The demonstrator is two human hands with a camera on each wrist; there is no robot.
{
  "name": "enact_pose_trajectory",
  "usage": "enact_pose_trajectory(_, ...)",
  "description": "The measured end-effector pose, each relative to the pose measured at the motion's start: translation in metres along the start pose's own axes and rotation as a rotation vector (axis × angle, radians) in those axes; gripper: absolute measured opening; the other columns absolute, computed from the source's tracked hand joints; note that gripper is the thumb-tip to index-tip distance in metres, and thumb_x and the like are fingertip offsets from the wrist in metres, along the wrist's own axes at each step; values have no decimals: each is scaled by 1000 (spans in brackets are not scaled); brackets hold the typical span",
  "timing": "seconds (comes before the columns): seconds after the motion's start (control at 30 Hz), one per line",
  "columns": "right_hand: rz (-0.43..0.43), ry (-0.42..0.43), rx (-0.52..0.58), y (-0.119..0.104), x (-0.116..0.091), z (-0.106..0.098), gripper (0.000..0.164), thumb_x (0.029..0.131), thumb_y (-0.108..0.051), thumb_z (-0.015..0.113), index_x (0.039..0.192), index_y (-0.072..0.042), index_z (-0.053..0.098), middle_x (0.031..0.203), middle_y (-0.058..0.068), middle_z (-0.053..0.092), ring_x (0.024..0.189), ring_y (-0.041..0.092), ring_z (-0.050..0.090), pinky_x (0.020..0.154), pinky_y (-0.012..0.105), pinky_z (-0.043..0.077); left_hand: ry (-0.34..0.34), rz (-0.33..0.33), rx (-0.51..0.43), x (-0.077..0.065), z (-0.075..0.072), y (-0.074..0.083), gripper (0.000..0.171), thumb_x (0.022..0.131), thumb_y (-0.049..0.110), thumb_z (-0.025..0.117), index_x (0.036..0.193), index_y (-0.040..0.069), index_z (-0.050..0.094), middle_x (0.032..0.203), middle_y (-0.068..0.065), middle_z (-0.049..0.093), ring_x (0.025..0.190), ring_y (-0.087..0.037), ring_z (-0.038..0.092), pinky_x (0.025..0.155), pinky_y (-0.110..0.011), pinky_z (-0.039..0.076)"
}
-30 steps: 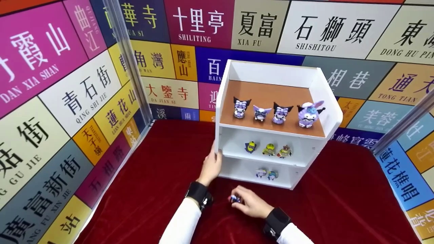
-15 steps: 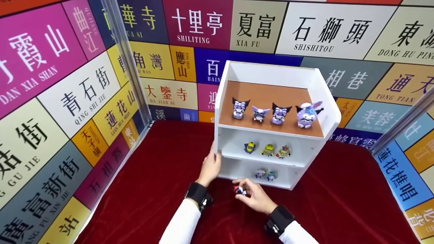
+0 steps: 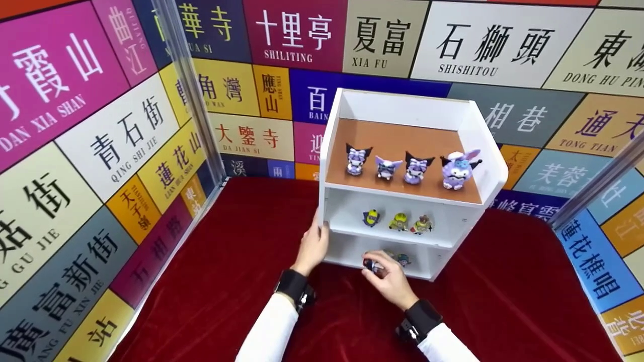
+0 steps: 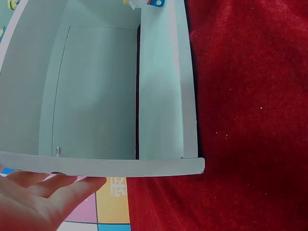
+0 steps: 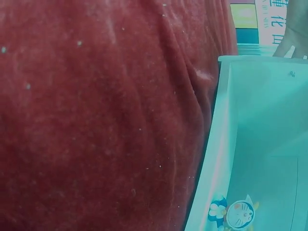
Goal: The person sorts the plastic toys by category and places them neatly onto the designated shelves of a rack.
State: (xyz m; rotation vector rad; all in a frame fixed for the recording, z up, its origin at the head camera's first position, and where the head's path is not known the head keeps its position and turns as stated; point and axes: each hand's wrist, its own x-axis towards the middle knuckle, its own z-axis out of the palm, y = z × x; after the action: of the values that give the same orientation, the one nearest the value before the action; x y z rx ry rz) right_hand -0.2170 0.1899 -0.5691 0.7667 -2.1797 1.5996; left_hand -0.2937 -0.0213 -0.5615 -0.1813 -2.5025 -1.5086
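Observation:
My right hand pinches a small dark figurine between thumb and fingers, at the front of the bottom compartment of a white shelf unit. Behind that hand, a blue-green figurine stands on the bottom shelf; another beside it is mostly hidden. In the right wrist view a blue figurine with a white whiskered face shows at the lower edge; whether it is the held one I cannot tell. My left hand rests against the unit's left side panel, its fingers stretched along the outer face.
Three yellow figurines, one of them caped, stand on the middle shelf. Several purple figurines line the brown top shelf. Dark red cloth lies under the unit, and panels with large lettering enclose the area.
My right hand has lifted the figurine off the cloth and carried it right and forward to the bottom shelf, now covering a figurine there. My left hand stays at the side panel.

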Motion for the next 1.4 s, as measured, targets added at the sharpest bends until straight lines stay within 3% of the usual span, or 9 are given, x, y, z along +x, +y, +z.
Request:
enact_pose_trajectory(0.1,58,-6,57,0,1,-2,44,81,28,51,122,17,61,128,38,57,104,25,68,79,23,60,-4,2,-6,0,0,0,57,107,26,39,161,19,25,150,-21,50,95,-35,69,84,-53,57)
enact_pose_trajectory(0.23,98,2,-34,4,3,-3,45,87,26,46,128,17,58,130,36,59,106,33,67,85,24,59,0,1,-2,-1,0,0,56,107,25,39,161,17,25,150,-21,50,101,-37,69,88,-53,57)
enact_pose_trajectory(0.53,158,122,-95,37,8,-6,31,86,12,68,116,6,66,103,21,66,86,17,68,71,21,58,-1,-4,13,2,1,0,56,106,26,40,161,19,26,144,-23,55,76,-28,64,77,-48,58)
enact_pose_trajectory(0.67,174,136,-182,42,13,-9,26,85,5,74,110,0,70,95,14,70,81,12,68,71,20,56,1,6,16,2,1,-1,57,106,26,40,160,18,26,142,-23,57,72,-27,62,74,-46,57)
enact_pose_trajectory(0.83,179,85,-328,47,22,-11,24,81,4,74,104,-1,72,91,11,75,79,22,70,73,34,59,-7,9,-4,2,0,-2,57,107,25,40,161,19,24,146,-22,54,65,-26,59,69,-43,57)
enact_pose_trajectory(0.93,167,55,-399,50,27,-10,22,80,1,77,102,-1,73,92,11,76,82,26,72,76,40,58,1,-4,1,1,1,-2,57,106,25,41,160,18,27,146,-21,55,84,-29,69,78,-47,58)
enact_pose_trajectory(1.07,177,2,-483,56,35,-8,18,81,-5,80,97,-3,74,93,10,77,87,28,73,80,42,57,13,-20,12,2,0,0,57,105,25,42,160,18,29,144,-20,57,108,-34,68,89,-53,56)
enact_pose_trajectory(1.33,213,-110,-578,66,41,-5,21,75,0,78,94,-1,70,88,13,74,81,30,69,77,47,56,1,-2,2,3,-1,0,57,106,27,40,161,20,25,149,-19,52,109,-34,68,91,-52,56)
enact_pose_trajectory(1.4,192,-131,-585,69,40,-3,20,74,1,78,92,-1,69,86,11,72,79,28,68,75,46,55,-3,-6,8,1,0,-1,57,106,26,40,161,20,25,148,-19,53,98,-33,70,84,-50,58)
